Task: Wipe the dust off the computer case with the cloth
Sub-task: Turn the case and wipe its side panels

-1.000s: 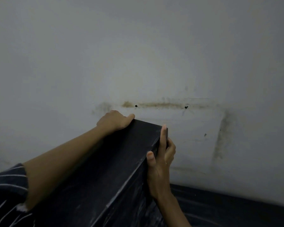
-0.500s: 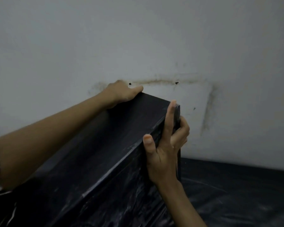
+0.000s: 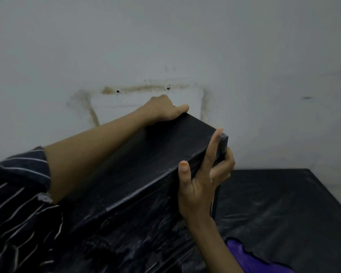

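Observation:
A black computer case (image 3: 146, 166) stands tilted in front of me, its dusty side panel streaked with grey. My left hand (image 3: 165, 109) grips the far top corner, fingers curled over the back edge. My right hand (image 3: 203, 174) holds the near right corner, thumb on the top edge, index finger stretched up along the front, other fingers wrapped round the edge. A purple cloth (image 3: 250, 259) lies on the table at the bottom, partly behind my right forearm.
The case stands on a table covered in black plastic sheeting (image 3: 283, 203), which extends to the right. A stained white wall (image 3: 165, 46) rises close behind. My striped sleeve (image 3: 14, 194) fills the lower left.
The view has shifted left and down, so the case and both hands sit further right in the frame. The table surface and the purple cloth have come into view. Both grips are unchanged.

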